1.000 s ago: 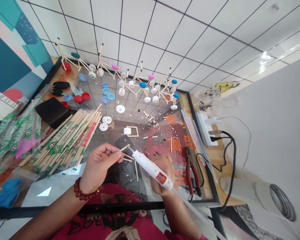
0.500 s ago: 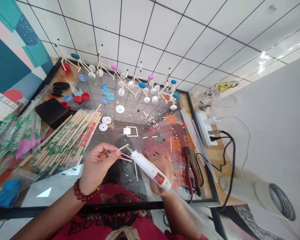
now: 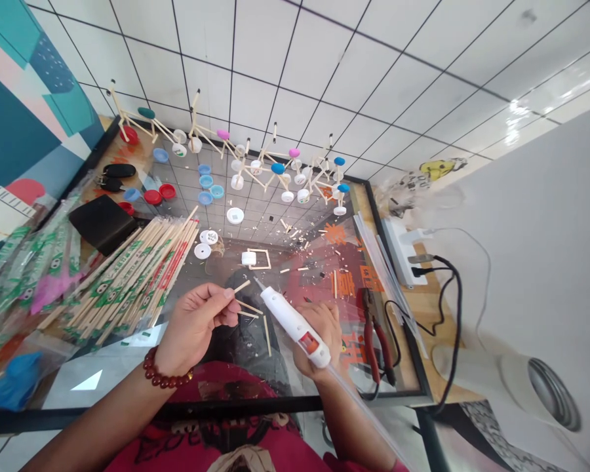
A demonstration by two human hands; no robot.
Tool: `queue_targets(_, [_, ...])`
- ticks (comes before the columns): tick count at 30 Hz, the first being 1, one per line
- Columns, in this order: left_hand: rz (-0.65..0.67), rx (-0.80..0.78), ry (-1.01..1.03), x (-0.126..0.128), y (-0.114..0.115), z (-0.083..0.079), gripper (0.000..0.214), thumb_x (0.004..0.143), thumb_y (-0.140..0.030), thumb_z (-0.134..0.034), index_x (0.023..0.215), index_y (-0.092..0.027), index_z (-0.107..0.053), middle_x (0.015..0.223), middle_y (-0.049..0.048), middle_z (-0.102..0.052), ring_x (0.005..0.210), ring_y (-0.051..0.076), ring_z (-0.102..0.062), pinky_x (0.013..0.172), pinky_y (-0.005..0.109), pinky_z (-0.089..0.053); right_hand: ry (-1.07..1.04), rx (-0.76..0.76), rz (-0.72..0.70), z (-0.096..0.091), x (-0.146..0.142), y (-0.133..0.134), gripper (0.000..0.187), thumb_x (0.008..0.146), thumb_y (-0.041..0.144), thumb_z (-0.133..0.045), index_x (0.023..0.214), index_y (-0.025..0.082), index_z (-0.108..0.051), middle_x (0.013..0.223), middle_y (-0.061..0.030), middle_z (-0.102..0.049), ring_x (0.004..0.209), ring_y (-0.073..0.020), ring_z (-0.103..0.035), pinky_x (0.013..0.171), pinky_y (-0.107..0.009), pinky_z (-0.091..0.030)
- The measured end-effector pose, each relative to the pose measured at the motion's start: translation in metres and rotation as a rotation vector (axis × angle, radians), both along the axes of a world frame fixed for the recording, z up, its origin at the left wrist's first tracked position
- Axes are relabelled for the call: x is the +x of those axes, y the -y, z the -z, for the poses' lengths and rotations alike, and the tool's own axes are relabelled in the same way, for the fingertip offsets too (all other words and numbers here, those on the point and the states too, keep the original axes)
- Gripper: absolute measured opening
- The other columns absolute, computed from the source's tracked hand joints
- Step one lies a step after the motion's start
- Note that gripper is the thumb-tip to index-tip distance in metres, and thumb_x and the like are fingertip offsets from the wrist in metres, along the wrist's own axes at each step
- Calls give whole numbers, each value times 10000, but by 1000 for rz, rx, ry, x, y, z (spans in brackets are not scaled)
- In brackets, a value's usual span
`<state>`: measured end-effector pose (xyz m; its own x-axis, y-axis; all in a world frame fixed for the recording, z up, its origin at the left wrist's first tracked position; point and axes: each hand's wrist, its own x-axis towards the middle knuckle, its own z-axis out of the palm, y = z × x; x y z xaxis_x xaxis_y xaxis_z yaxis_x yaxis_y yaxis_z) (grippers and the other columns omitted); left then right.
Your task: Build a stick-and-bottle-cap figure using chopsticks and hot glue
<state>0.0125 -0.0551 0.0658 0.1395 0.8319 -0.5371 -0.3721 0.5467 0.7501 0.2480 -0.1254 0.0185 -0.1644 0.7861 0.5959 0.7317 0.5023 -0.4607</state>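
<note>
My left hand (image 3: 196, 324) pinches a short wooden stick (image 3: 240, 287) between thumb and fingers, its free end pointing up and right. My right hand (image 3: 319, 334) grips a white hot glue gun (image 3: 295, 324) with an orange trigger, a clear glue rod trailing from its back. The gun's nozzle (image 3: 257, 282) sits just right of the stick's tip, slightly apart from it. Several cut stick pieces (image 3: 255, 314) lie on the glass table (image 3: 255, 367) under my hands.
Wrapped chopstick bundles (image 3: 128, 275) lie at left beside a black box (image 3: 102, 221). Stick-and-bottle-cap models (image 3: 255, 164) and loose caps (image 3: 206, 187) stand at the back. A small stick frame (image 3: 258, 259) lies mid-table. Red pliers (image 3: 376, 334), glue rods (image 3: 381, 259) and a power strip (image 3: 403, 252) sit at right.
The glue gun's nozzle has lifted slightly up and right, away from the stick's tip. My left hand keeps its pinch on the stick, nearly still.
</note>
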Motion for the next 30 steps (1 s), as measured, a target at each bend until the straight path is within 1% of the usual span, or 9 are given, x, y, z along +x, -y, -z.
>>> queue_targets(3, [8, -32, -5, 1, 0, -3, 440, 556, -472, -1024, 589, -170, -706, 590, 28, -684, 520, 124, -593, 535, 257, -530, 2, 41, -24, 0, 0, -1, 316, 1029, 290, -508, 1334, 269, -589, 1001, -75, -761, 790, -285, -723, 734, -464, -479])
queue_targets(6, [12, -32, -3, 3, 0, -4, 437, 608, -478, -994, 595, -165, -689, 582, 24, -669, 518, 129, -587, 530, 262, -521, 54, 77, -49, 0, -1, -2, 366, 1036, 255, -468, 1383, 258, -586, 1010, -66, -771, 807, -264, -730, 743, -453, -470])
queue_targets(10, [27, -52, 24, 3, 0, -2, 437, 629, -493, -976, 601, -165, -689, 594, 35, -674, 519, 139, -587, 498, 261, -498, 35, 56, -23, 1, -1, -2, 373, 1023, 275, -477, 1379, 250, -588, 1027, -79, -775, 835, -276, -724, 746, -465, -460])
queue_targets(14, [46, -52, 21, 3, 1, 0, 441, 619, -496, -981, 577, -166, -690, 577, 31, -659, 509, 133, -589, 500, 254, -502, 59, 63, -63, 3, 0, -1, 378, 1002, 234, -497, 1366, 231, -598, 1039, -75, -775, 825, -266, -719, 766, -457, -456])
queue_targets(17, [38, -48, 10, 3, 1, 0, 426, 617, -489, -979, 581, -173, -696, 580, 23, -658, 517, 133, -600, 503, 248, -506, 51, 31, -33, 3, 1, 0, 401, 974, 253, -554, 1373, 241, -590, 1060, -73, -774, 841, -281, -721, 768, -453, -458])
queue_targets(19, [41, -59, 8, 3, 1, 0, 436, 613, -502, -977, 581, -173, -692, 574, 24, -652, 518, 137, -600, 492, 248, -495, 26, 22, -22, 3, 1, 0, 397, 974, 269, -549, 1368, 244, -586, 1059, -75, -774, 849, -287, -719, 768, -454, -458])
queue_targets(23, [90, -67, -9, 2, 0, 1, 490, 620, -575, -953, 564, -177, -672, 528, 18, -610, 470, 129, -551, 470, 257, -465, 58, 55, -72, 1, 1, -1, 406, 980, 254, -499, 1378, 228, -578, 1046, -82, -776, 842, -281, -714, 773, -455, -452])
queue_targets(27, [133, -75, -15, 2, 1, 2, 502, 644, -607, -922, 529, -205, -645, 494, 5, -570, 431, 118, -498, 456, 262, -419, 48, 28, -43, -1, 1, -2, 448, 970, 255, -525, 1416, 243, -561, 1060, -82, -775, 861, -289, -721, 777, -454, -451])
queue_targets(30, [152, -94, 7, 2, 1, 1, 519, 645, -620, -919, 517, -217, -618, 465, -1, -537, 413, 114, -460, 443, 262, -378, 60, 35, -74, -1, 0, -1, 468, 965, 224, -515, 1429, 256, -558, 1060, -71, -782, 825, -272, -713, 772, -446, -444])
